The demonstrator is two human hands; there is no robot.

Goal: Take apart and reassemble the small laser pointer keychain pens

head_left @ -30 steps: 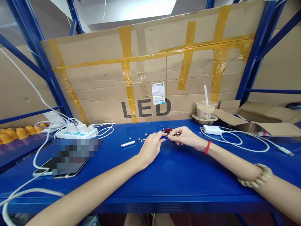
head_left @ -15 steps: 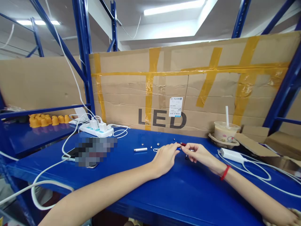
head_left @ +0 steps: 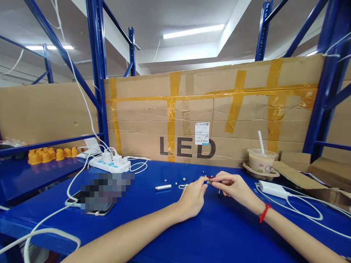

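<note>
My left hand (head_left: 193,197) rests low over the blue table, its fingers pinched at something small that they mostly cover. Facing it, my right hand (head_left: 231,185) is closed, thumb and fingertips on a small shiny metal piece (head_left: 209,182). The fingertips of both hands nearly meet there. Just behind them lies a red item, partly covered by the fingers. Under my right hand a small dark object (head_left: 219,193) shows. Left of my left hand are a silver tube (head_left: 163,187), a silver clip (head_left: 181,186) and several tiny metal parts (head_left: 184,179).
Blurred-out phones (head_left: 105,208) lie at the left, near a white power strip (head_left: 109,164) with cables. A lidded drink cup (head_left: 261,160) stands in a carton holder at the right, beside a white adapter (head_left: 274,189). Cardboard (head_left: 142,120) walls the back.
The view has tilted up slightly, so the scene sits lower. My hands stay together; the right fingertips have shifted slightly, and the shiny metal piece now shows between the hands.
</note>
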